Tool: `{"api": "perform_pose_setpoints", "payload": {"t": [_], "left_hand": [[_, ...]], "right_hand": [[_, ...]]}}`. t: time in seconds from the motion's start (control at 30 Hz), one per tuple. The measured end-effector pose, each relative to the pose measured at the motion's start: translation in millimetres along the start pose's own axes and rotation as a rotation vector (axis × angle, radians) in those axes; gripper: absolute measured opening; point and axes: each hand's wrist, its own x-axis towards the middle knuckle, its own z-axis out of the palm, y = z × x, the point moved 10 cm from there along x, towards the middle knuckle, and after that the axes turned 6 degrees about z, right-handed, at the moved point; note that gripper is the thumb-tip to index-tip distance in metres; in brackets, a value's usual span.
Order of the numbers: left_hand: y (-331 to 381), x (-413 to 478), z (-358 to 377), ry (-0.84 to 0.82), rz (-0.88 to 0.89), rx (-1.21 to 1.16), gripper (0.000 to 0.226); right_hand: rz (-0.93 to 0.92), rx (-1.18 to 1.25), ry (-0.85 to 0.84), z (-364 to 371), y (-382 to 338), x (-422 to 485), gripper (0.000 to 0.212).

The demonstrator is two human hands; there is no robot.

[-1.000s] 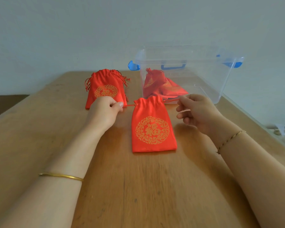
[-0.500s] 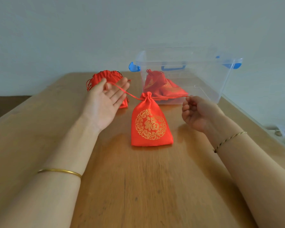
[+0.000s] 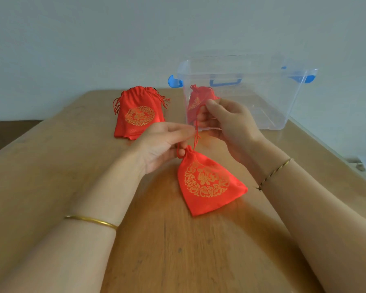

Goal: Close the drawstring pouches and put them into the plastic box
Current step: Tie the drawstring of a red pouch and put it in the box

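Both hands have drawn together above the table (image 3: 51,176). The left hand (image 3: 163,144) and right hand (image 3: 226,121) each pinch the red cord (image 3: 195,134), dangling the cinched, glossy pouch (image 3: 207,185) with its gold print.

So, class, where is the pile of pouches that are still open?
In the head view, the open pouches lie stacked on the wooden table at its far end, left of the plastic box and beyond the left hand.

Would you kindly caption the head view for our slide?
Both hands hold the cords of a cinched red pouch before the plastic box.
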Motion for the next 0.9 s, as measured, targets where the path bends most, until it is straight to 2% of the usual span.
{"api": "perform_pose_setpoints", "payload": {"t": [0.13,0.17,0.27,0.33,0.43,0.5,0.57,0.63,0.73,0.9], "left_hand": [[-5.0,-1.0,4.4,-0.025,-0.012,0.067,0.026],[-4.4,-1.0,3.4,-0.014,-0.005,0.077,0.024],[-3.8,0.2,-2.0,0.042,-0.004,0.056,0.014],[-5.0,0.9,-3.9,0.064,-0.014,0.001,0.014],[-5.2,0.3,-3.5,0.065,-0.025,-0.065,0.015],[-4.8,0.4,-2.5,0.059,-0.024,-0.090,0.015],[-5.1,0.7,-1.7,0.054,-0.023,-0.114,0.015],[-6.0,1.1,-3.4,0.065,-0.028,-0.131,0.015],[-9.3,1.2,-9.5,0.109,-0.046,-0.131,0.013],[-9.9,1.5,-12.6,0.141,-0.045,-0.168,0.017]], "right_hand": [[-0.036,-0.032,-0.081,19.1,-3.3,-1.4,0.025],[-0.033,-0.020,-0.085,20.4,-2.5,-1.1,0.025],[0.037,-0.051,0.034,5.1,6.7,1.8,0.029],[0.101,-0.168,0.079,-6.4,16.3,1.0,0.027],[0.195,-0.341,-0.098,5.0,34.3,-7.1,0.026],[0.160,-0.394,-0.158,14.1,36.1,-10.5,0.025],[0.090,-0.443,-0.146,17.0,31.6,-9.2,0.025],[0.046,-0.479,-0.089,13.1,27.7,-6.8,0.024],[-0.019,-0.408,0.024,-0.2,15.9,-6.7,0.020],[-0.023,-0.452,-0.086,12.0,15.9,-12.1,0.023]]}}
